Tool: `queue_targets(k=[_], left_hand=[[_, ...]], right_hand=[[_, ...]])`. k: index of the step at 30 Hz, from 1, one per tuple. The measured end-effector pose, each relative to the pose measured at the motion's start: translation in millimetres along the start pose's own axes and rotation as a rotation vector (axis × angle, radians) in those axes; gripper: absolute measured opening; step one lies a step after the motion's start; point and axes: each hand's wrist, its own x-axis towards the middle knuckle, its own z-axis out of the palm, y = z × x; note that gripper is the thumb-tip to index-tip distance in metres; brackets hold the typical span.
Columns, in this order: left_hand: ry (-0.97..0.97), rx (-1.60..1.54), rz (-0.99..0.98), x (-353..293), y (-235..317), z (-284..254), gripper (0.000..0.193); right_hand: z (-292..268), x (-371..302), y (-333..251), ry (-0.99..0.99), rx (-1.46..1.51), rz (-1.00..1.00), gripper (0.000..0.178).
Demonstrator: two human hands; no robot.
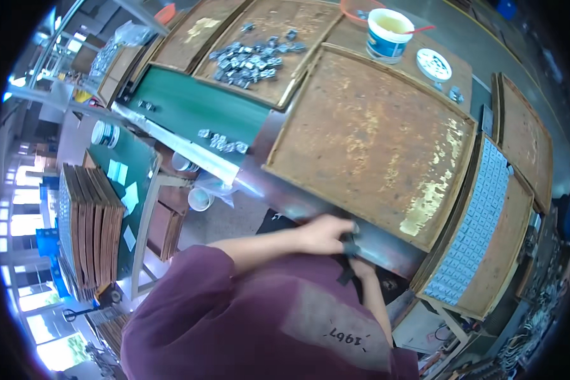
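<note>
My left hand (326, 235) reaches across in front of my body, its fingers closed at a small dark object (349, 244) that I cannot make out. Just below it, my right hand (361, 269) comes up to the same dark object; its fingers are partly hidden and blurred. Both hands are close together at the near edge of a metal-edged bench (291, 201). Beyond them lies a large shallow wooden tray (361, 133), its brown board worn and marked with yellowish patches, with no parts on it.
A tray (278, 22) at the back holds a heap of small metal parts (250, 62). More parts (223, 142) lie on a green mat (190, 104). At right, a tray carries rows of pale blocks (465, 234). A white-blue bucket (387, 37) stands at the back; stacked boards (90, 231) are at left.
</note>
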Motion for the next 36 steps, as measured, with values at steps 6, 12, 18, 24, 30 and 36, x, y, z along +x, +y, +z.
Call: queue_targets(k=[6,12,18,24,30,36], left_hand=[[0.924,1.045,-0.148,-97,-62,-179,0.082],[0.820,0.804,-0.340,-125,-192,-239,0.089],[0.898,0.978,0.040,-100,-165,-210,0.051],[1.054,0.831,0.034,-84,-181,-229,0.018],[1.409,-0.391,0.248,-10,-157,-233,0.011],[0.847,0.513,0.461,118,-16,-153,0.028]], right_hand=[[-131,-86,-60,0.056,0.313,0.189,0.029],[-167,-52,-99,-0.013,0.194,0.237,0.025],[-177,-39,-135,-0.074,0.234,0.148,0.034],[-195,-30,-146,-0.078,0.050,0.083,0.024],[-198,-34,-155,0.040,0.119,0.009,0.024],[-212,-25,-160,0.044,0.163,-0.035,0.021]])
